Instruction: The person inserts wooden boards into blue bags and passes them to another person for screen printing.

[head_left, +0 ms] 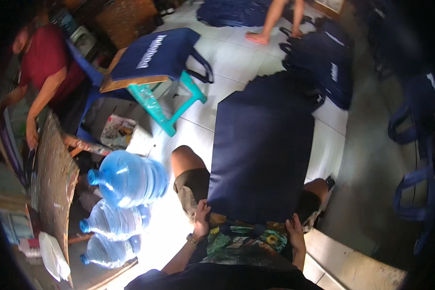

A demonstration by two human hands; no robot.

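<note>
A navy blue fabric bag (pixel 261 150) lies flat and smooth in front of me, stretching away from my lap between my knees. At its near left corner my left hand (pixel 201 221) is closed on the edge, fingers curled. The near right corner is gripped by my right hand (pixel 295 232), with thumb and fingers at the rim. Brown strips of a board (pixel 275 225) show along the near edge, between my hands. Beyond the far end of the bag, a dark heap of similar bags (pixel 285 87) with handles sits on the floor.
Large blue water bottles (pixel 130 179) lie stacked at my left, near a worn wooden board (pixel 55 164). A navy bag (pixel 154 53) lies on a board over a teal stool (pixel 166 108). A person in red (pixel 46 58) works far left; another person's bare foot (pixel 257 38) shows ahead.
</note>
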